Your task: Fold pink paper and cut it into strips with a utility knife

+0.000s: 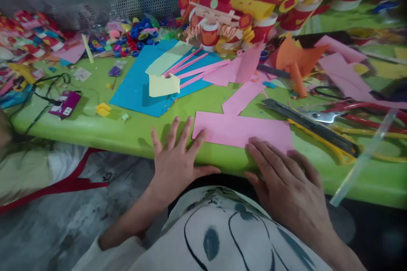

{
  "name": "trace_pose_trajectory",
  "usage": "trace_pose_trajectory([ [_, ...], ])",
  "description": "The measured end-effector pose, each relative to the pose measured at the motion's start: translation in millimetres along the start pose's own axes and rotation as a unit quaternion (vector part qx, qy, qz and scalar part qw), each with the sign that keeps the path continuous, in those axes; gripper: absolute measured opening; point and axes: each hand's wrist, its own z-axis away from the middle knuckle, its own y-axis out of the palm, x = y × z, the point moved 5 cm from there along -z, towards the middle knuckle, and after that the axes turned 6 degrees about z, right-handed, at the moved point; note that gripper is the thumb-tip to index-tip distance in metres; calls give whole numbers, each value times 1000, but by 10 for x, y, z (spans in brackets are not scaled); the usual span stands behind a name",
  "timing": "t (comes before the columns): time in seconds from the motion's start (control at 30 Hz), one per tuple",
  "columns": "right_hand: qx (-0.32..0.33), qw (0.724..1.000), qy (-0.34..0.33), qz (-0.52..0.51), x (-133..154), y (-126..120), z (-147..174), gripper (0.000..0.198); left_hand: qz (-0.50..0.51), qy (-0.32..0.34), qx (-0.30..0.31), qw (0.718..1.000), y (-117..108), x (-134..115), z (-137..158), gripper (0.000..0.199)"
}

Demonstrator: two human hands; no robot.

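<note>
A pink paper strip [235, 129] lies flat along the front edge of the green table. My left hand [174, 156] is spread, its index fingertip on the strip's left end and the other fingers on the table. Flat on the strip's right part rests my right hand [282, 173], fingers stretched out and covering its lower right corner. Behind the strip, and touching it, is a smaller pink paper piece [243, 96]. Right of the strip lie a utility knife [311, 123] and scissors with yellow handles [330, 146].
Blue sheets [133, 89] bear pale paper and thin pink strips. Paper-cup figures [210, 34] stand at the back. A glue stick [365, 156] juts past the table edge at right. A purple device [65, 103] with a cable lies left, near a seated person [25, 169].
</note>
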Motion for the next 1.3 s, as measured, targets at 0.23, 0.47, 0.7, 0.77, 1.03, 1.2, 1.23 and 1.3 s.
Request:
trace_pose_trajectory([
  [0.23,-14,1000,4,-7,6,15,-33,70,-29,-37,-61,997,-108,271,109,106],
  [0.47,-31,999,8,-23,-20,-20,-25,52,94,117,-114,982,-213,151,28,35],
  [0.7,-43,998,-6,-38,-171,-162,7,40,146,171,-112,968,-187,201,-34,11],
  [0.77,-41,998,-5,-52,-214,-187,-10,36,144,164,-111,970,-175,212,-24,10],
  [1.03,44,996,-44,-70,-362,-194,-17,47,201,64,-66,975,-106,222,-96,18],
  [1.2,74,996,-49,-17,-338,-281,-96,46,207,30,-57,976,-125,181,-114,19],
  [1.23,80,995,-55,1,-324,-301,-127,45,206,27,-57,977,-128,172,-114,19],
  [1.3,89,993,-70,31,-308,-338,-197,44,204,23,-58,977,-128,158,-114,20],
])
